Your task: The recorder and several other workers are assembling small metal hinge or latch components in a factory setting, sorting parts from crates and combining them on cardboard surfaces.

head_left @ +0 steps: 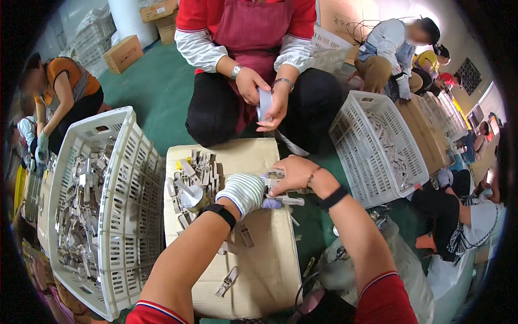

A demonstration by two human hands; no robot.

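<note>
My left hand point(243, 193), in a white and green striped glove, is closed around grey plastic clips at the far right part of a cardboard-topped work surface point(264, 264). My bare right hand point(298, 174) meets it there, thumb and fingers pinching a grey plastic clip point(292, 201) from the right. The gloved fingertips are partly hidden behind the clips. Left of the glove lies a heap of similar clips point(190, 171), with a round metal piece point(193, 198) among them. One loose clip point(227, 282) rests nearer to me.
A white crate full of clips point(127, 210) stands at the left; another white crate point(372, 156) is at the right. Across from me a seated person point(253, 65) holds a pale flat piece point(264, 102). Plastic bags point(399, 264) lie beside my right arm. Several other people sit farther off.
</note>
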